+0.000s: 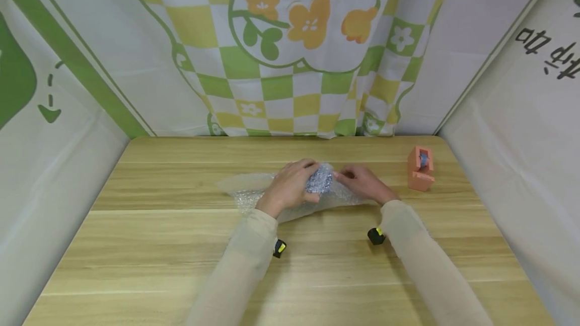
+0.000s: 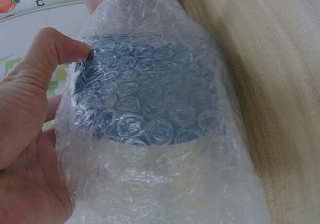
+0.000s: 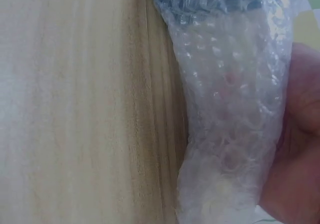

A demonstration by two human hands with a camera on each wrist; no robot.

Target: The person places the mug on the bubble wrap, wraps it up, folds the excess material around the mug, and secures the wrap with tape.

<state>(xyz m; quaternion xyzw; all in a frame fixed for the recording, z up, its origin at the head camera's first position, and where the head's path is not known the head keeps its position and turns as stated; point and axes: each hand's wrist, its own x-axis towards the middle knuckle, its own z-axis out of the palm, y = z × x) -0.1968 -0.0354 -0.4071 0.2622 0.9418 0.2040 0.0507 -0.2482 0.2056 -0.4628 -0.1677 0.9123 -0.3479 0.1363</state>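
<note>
A dark blue, roughly cup-shaped object (image 2: 145,89) is wrapped in clear bubble wrap (image 2: 150,184), so its exact kind is veiled. My left hand (image 1: 292,182) grips the wrapped bundle from its left, and its thumb (image 2: 75,49) presses the wrap near one edge of the blue part. On the other side, my right hand (image 1: 364,183) pinches the bubble wrap close beside the bundle. In the right wrist view the right hand (image 3: 300,139) is partly hidden behind the wrap. Loose wrap spreads out to both sides under the hands.
A salmon-pink tape dispenser (image 1: 420,177) with a small blue roll (image 1: 423,160) stands at the back right of the wooden table (image 1: 149,255). Behind the table hangs a checked, flowered cloth (image 1: 281,84); white panels flank both sides.
</note>
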